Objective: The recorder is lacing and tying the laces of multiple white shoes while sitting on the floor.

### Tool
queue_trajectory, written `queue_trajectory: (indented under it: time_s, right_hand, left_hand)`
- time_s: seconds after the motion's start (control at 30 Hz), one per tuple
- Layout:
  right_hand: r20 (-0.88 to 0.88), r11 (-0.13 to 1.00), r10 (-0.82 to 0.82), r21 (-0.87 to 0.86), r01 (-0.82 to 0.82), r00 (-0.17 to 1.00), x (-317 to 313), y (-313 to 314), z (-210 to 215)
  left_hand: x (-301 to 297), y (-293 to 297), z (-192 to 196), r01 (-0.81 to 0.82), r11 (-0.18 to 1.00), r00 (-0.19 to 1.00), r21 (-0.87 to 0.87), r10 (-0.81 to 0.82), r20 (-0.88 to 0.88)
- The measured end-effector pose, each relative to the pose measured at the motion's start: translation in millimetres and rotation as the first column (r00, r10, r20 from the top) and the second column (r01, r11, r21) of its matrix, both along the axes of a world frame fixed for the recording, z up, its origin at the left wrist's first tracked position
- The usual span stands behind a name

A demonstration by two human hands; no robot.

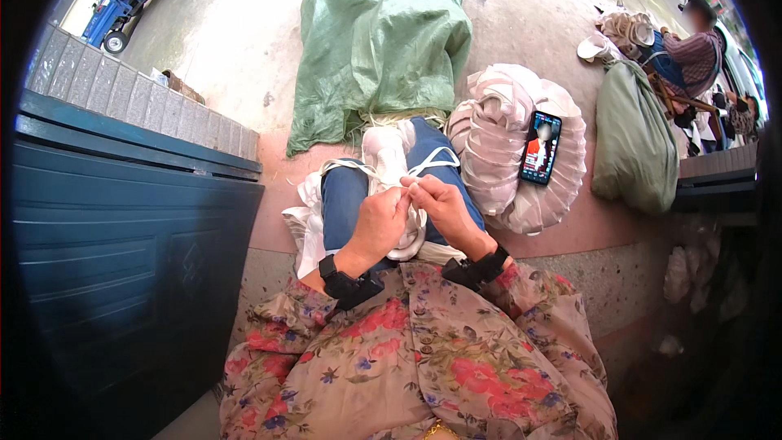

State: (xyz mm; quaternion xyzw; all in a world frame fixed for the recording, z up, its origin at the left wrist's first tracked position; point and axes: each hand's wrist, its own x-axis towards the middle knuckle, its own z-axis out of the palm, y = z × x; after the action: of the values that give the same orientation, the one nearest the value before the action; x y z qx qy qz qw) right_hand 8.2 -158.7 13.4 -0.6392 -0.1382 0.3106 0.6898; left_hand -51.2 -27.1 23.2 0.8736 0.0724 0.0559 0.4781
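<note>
Over my lap, my left hand (381, 218) and my right hand (446, 210) meet with their fingertips pinched close together. Whatever they pinch is too small to make out. Beneath them, between my knees, lies a white padded piece (388, 147), partly covered by my hands; I cannot tell its kind. A thin white strap (433, 161) loops over my right knee, and another crosses the left one. More white pieces (303, 232) are heaped beside my left leg. Each wrist wears a black band.
A large green woven sack (383, 33) stands ahead. To the right, a phone (539, 149) with a lit screen rests on a pale ribbed bundle (493, 143), with another green sack (635, 138) beyond. Someone (692, 53) sits far right. A dark blue door (122, 253) borders the left.
</note>
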Motion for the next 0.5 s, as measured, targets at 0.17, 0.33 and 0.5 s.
queue_trajectory:
  time_s: [0.17, 0.33, 0.5]
  right_hand:
    - [0.050, 0.999, -0.044, 0.017, 0.043, 0.998, -2.9, -3.8, -11.7]
    - [-0.015, 0.982, -0.134, 0.133, 0.135, 0.991, 1.7, -11.6, 7.8]
    - [-0.035, 0.984, 0.006, 0.180, 0.001, 0.999, 3.6, -8.8, 17.0]
  left_hand:
    - [-0.8, 7.1, 2.4, 0.145, 0.987, 0.985, 0.073, -0.137, -0.104]
    - [25.0, 68.8, -29.5, 0.096, 0.914, 0.987, 0.393, -0.137, 0.078]
    - [44.2, 71.0, -31.4, 0.341, 0.828, 0.928, 0.445, -0.371, -0.022]
